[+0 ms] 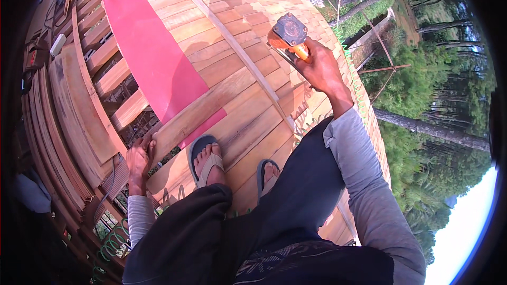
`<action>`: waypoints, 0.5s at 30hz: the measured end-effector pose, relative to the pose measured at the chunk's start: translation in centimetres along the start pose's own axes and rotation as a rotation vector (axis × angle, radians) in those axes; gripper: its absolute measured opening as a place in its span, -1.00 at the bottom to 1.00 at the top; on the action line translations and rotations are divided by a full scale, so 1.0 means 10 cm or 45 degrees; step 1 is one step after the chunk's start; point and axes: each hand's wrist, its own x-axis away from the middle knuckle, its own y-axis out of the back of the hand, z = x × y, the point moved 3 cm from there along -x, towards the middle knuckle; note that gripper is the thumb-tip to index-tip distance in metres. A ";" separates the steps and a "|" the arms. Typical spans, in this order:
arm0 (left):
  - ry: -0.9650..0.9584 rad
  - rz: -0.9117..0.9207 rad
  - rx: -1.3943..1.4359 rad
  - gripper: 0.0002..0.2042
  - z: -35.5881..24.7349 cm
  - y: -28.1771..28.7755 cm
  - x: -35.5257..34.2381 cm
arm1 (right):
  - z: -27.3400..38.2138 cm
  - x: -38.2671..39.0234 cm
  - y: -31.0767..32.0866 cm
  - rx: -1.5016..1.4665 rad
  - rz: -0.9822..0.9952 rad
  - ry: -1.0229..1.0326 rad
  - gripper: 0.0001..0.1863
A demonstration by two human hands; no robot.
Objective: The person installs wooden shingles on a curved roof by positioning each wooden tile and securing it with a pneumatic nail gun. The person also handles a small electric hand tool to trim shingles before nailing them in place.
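Note:
In my right hand (pixel 325 68) is an orange and black nail gun (pixel 290 34), gripped by its handle and raised over the wooden decking at the right. My left hand (pixel 140 155) is at the near left end of a loose-looking wooden plank (pixel 203 103), its bent fingers around the plank's end. That plank lies slantwise across a pink-red sheet (pixel 158 47), and a small piece of the sheet shows on its near side. A long thin wooden batten (pixel 227 34) runs over the laid boards, near the plank's far end.
My sandalled feet (pixel 208 163) stand on the boards (pixel 253 137) just nearer than the plank. Gaps between bare joists (pixel 113 76) lie to the left, beside stacked planks (pixel 63 121). A green coiled air hose (pixel 346 47) runs along the right edge, with trees (pixel 422 84) beyond.

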 end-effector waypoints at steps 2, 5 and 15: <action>-0.050 -0.072 0.073 -0.70 0.01 -0.07 0.01 | 0.01 -0.02 -0.05 -0.024 0.019 0.023 -0.52; -0.083 -0.170 0.137 -0.70 0.00 -0.09 0.12 | 0.13 -0.07 -0.12 -0.067 0.051 0.083 -0.52; -0.036 -0.064 0.094 -0.68 -0.06 -0.02 0.19 | 0.35 -0.22 -0.36 -0.086 0.218 0.198 -0.45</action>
